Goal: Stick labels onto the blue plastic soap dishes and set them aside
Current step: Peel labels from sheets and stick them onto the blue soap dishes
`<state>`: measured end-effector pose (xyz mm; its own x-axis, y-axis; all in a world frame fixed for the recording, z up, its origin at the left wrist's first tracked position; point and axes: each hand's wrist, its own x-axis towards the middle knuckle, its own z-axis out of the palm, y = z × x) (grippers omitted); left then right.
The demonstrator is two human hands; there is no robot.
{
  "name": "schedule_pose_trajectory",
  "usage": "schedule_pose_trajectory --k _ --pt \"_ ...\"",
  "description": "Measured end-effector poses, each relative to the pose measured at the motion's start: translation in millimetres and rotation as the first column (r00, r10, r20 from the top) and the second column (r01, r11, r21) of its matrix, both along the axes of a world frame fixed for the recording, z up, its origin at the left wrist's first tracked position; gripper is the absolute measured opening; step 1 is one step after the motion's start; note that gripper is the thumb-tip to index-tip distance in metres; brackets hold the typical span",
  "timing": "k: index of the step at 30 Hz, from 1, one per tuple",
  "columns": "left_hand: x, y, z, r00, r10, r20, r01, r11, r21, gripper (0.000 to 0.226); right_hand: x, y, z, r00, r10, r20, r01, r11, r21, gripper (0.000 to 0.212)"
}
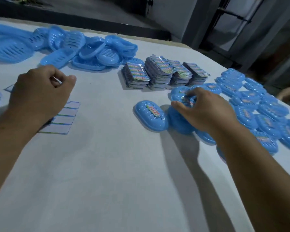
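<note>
Right hand (206, 111) grips labelled soap dish (182, 96) at centre right, atop pile of labelled dishes (261, 114). Left hand (40, 92), fingers curled, pinches white label (57, 80) over sticker sheet (65, 118), left. Unlabelled dishes (84, 49) upper left.

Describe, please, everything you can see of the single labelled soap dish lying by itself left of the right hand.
The labelled soap dish is an oval of glossy light-blue plastic lying flat on the white table, slotted face up. A narrow multicoloured label runs along its middle. Nothing grips it; the right hand rests on a neighbouring dish beside it.

white table (107, 164), dark metal frame (231, 17) behind
</note>
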<state>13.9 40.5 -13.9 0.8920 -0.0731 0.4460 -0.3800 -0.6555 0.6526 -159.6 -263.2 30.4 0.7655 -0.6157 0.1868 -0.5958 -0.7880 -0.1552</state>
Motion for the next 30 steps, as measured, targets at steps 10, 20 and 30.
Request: schedule_pose_trajectory --k 10,20,30 --pt "-1 -2 0 1.0 0.0 -0.001 0.0 1.0 -0.012 0.044 -22 -20 4 0.999 -0.031 0.015 0.031 0.998 0.059 0.067" --pt "-3 -3 2 1.0 -0.005 0.008 0.005 1.0 0.022 0.04 -14 -13 12 0.99 -0.007 0.138 -0.003 0.997 0.076 0.062" --pt "0 -1 3 1.0 -0.006 0.022 0.006 1.0 -0.004 0.033 76 78 6 0.913 0.289 0.288 -0.337 0.932 0.136 0.033"
